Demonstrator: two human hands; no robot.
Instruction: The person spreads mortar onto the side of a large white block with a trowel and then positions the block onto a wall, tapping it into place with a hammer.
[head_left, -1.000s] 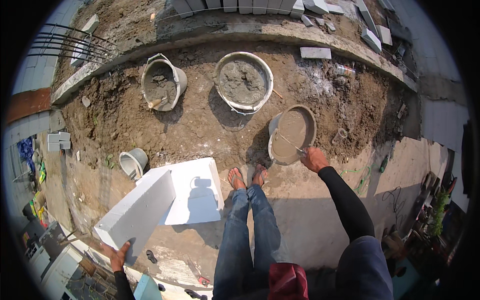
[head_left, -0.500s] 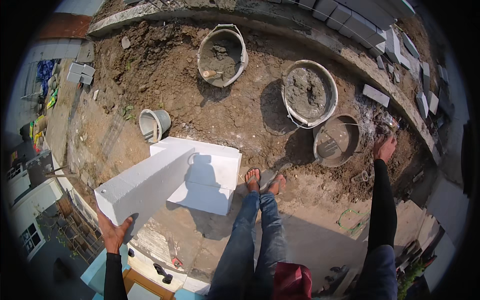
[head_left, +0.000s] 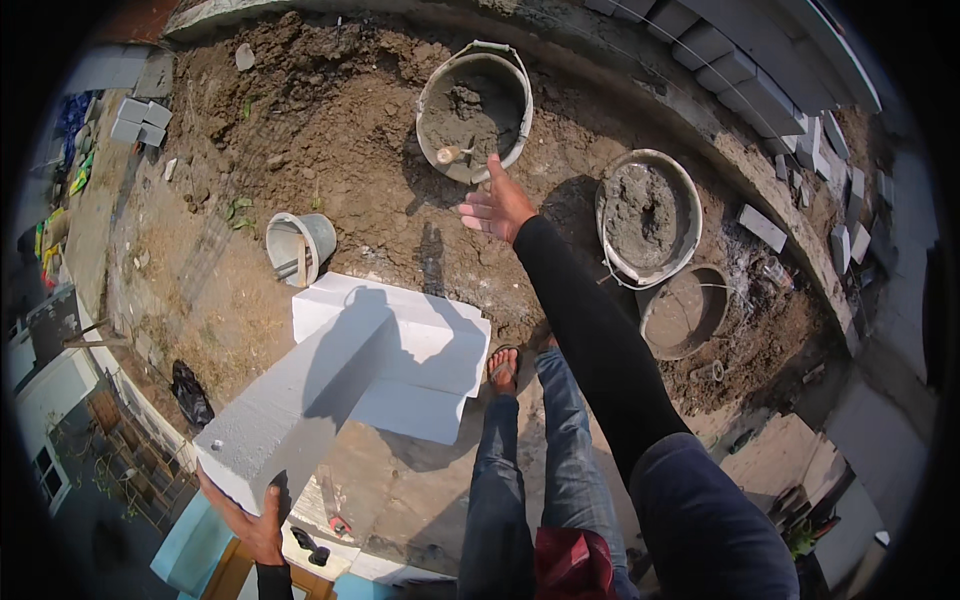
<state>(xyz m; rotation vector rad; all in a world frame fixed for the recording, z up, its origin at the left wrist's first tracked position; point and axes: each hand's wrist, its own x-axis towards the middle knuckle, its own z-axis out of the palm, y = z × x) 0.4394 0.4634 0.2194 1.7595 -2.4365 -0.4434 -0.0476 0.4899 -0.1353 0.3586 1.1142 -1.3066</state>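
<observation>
My left hand grips the near end of a long white lightweight concrete block, thumb on one side and fingers on the other. The block's far end reaches over other white blocks on the ground, partly under my shadow. My right hand is stretched out with nothing in it, fingers apart, just below a mortar bucket in the picture. A trowel's wooden handle sticks out of the grey mortar in that bucket.
To the right stand a second mortar bucket and a bucket of murky water. A small grey bucket lies tipped on the soil. Grey blocks line the low concrete edge at the upper right. My sandalled foot is beside the white blocks.
My right hand has swung from beside the water bucket at far right to the middle, near the mortar bucket with the trowel. My left hand still holds the block, its near end slightly lower.
</observation>
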